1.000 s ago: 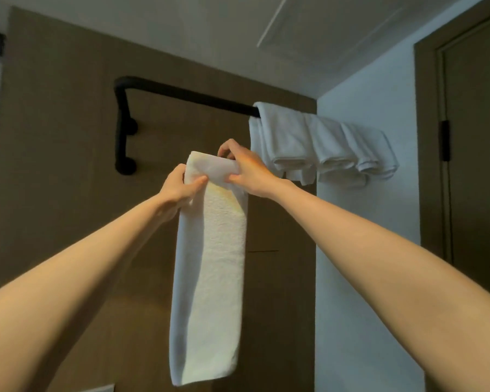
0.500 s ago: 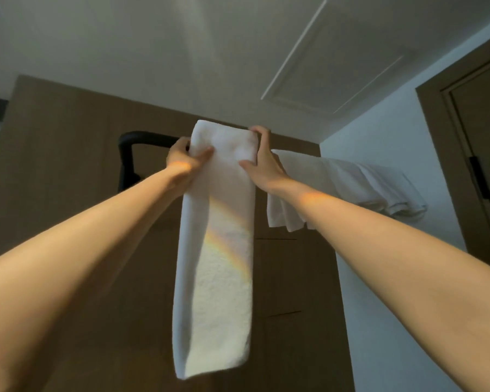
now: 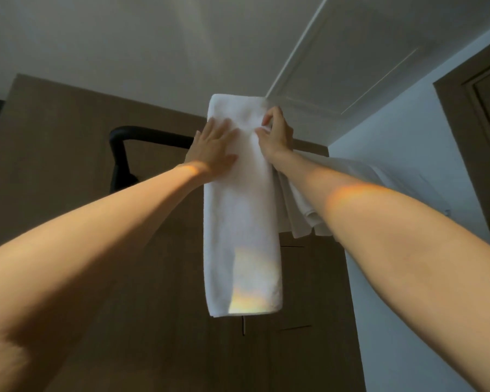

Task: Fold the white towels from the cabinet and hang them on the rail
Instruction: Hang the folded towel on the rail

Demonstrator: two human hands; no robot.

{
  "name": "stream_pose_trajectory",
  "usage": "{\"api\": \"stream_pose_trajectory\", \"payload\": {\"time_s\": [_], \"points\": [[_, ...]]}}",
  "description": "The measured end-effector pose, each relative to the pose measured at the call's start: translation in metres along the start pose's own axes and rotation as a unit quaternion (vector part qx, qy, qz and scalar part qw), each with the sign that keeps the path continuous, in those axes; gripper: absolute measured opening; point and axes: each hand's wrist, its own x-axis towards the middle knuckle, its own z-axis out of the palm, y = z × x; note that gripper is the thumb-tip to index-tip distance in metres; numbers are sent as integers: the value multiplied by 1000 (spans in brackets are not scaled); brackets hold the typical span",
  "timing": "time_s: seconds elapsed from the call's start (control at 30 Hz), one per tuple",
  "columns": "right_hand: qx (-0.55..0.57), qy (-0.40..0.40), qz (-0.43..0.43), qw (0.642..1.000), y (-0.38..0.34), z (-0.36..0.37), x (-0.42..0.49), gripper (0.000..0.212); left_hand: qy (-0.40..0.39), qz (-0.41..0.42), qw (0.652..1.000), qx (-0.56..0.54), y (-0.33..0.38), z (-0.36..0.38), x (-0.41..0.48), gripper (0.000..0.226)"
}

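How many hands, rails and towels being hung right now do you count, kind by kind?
Hands: 2 (left hand, right hand)
Rail: 1
Towel being hung: 1
Total: 4
Not counted: the hung towels beside it overlap too much to tell apart.

Head view looks steeply upward, near beneath the rail [image 3: 159, 138] and ceiling [image 3: 125, 38].

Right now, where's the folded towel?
Head view, centre: folded towel at the black rail, between left hand and right hand, left of the hung towels.
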Motion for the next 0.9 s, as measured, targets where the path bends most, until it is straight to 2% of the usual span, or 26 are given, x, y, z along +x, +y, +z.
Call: {"api": "stream_pose_trajectory", "payload": {"time_s": [0.23,0.43,0.5,0.53,0.63,0.8,0.9], "points": [[-16,-16,-8,1000,14,4,24,18,20,7,999,50,-3,14,9,62],[-36,-34,-16,999,26,10,36,23,16,19,997,70,-6,15,17,53],[-109,-35,-77,990,31,11,35,10,4,14,997,76,-6,14,19,52],[-140,-36,-123,982,32,11,34,11,2,12,997,76,-7,14,20,52],[-129,-66,-218,965,38,12,23,13,22,1,997,68,-6,14,20,55],[-179,-93,-287,936,49,15,4,29,88,-17,996,11,1,19,11,60],[-232,-138,-311,911,44,17,1,39,141,-3,989,-35,0,27,-10,53]]}}
